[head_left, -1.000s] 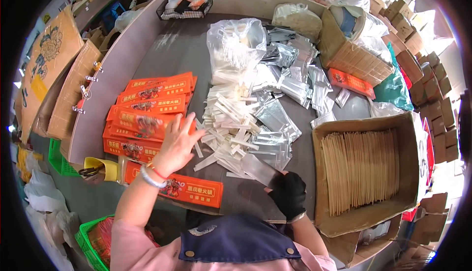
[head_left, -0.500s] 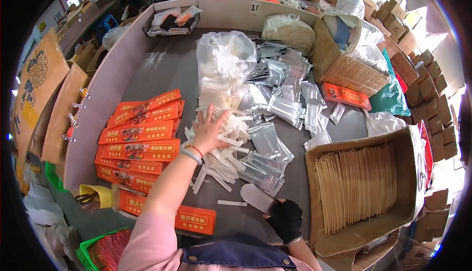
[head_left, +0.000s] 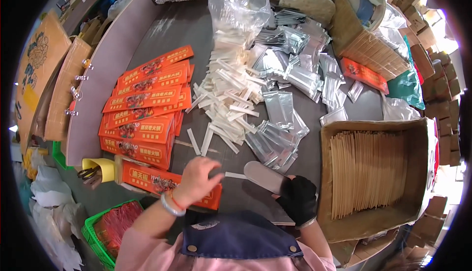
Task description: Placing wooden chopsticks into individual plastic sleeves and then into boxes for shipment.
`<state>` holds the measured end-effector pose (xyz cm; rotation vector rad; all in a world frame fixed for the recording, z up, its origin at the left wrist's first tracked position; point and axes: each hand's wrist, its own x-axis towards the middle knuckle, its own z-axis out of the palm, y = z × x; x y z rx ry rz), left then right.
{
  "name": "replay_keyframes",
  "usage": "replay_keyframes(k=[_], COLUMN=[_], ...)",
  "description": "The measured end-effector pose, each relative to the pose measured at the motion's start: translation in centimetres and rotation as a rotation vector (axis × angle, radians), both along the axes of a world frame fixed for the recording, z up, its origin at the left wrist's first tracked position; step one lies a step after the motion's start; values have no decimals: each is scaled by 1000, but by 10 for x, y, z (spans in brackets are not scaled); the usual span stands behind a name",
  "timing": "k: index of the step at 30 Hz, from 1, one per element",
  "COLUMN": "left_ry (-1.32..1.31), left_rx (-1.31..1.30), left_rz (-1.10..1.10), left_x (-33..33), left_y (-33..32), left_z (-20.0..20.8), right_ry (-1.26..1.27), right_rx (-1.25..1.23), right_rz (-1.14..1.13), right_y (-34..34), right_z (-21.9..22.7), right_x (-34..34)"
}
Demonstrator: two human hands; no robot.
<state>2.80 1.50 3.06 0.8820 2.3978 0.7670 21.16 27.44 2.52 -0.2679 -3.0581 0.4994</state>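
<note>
My left hand [head_left: 197,180], bare with a bracelet and a red cord at the wrist, hovers over the lower end of the red printed paper sleeves [head_left: 142,96]. Its fingers are curled with a gap to the thumb, slightly blurred, and I see nothing between them. At the front edge my right hand [head_left: 297,199], in a black fingerless glove, grips a flat, translucent piece with a rounded end [head_left: 263,175]. One narrow white strip [head_left: 236,175] lies beside that piece. A loose pile of white strips [head_left: 231,91] and silvery flat packets [head_left: 280,109] cover the middle of the table.
On the right, a cardboard box [head_left: 324,172] holds many thin wooden sticks. A clear plastic bag [head_left: 238,5] stands behind the strips. At the left edge are a yellow holder [head_left: 105,170] with scissors [head_left: 88,173] and, lower, a green basket [head_left: 93,236]. A low partition [head_left: 105,69] borders the table.
My left hand has left the white strip pile and come back toward me, over the red sleeves. My right hand still holds the translucent piece. The whole view has shifted.
</note>
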Motion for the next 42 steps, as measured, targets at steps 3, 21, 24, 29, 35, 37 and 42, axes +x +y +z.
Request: replay_keyframes(k=[3, 21, 24, 29, 35, 37, 42], left_ry=[197, 157, 126, 270, 230, 244, 323], left_rx=[-67, -3, 38, -21, -56, -21, 202], left_rz=[105, 83, -68, -288, -404, -420, -345], left_x=[53, 46, 24, -2, -3, -2, -26], left_y=[-19, -31, -9, 44, 49, 51, 75], left_z=[0, -29, -25, -47, -50, -50, -59], right_ry=[88, 67, 289, 157, -134, -192, -196], right_rx=[-191, -233, -325, 280, 339, 335, 408], right_rz=[-11, 290, 102, -872, -831, -842, -820], right_y=[-11, -89, -50, 59, 76, 75, 70], right_z=[3, -37, 2, -29, -41, -39, -46], right_x=[1, -34, -27, 69, 91, 86, 91])
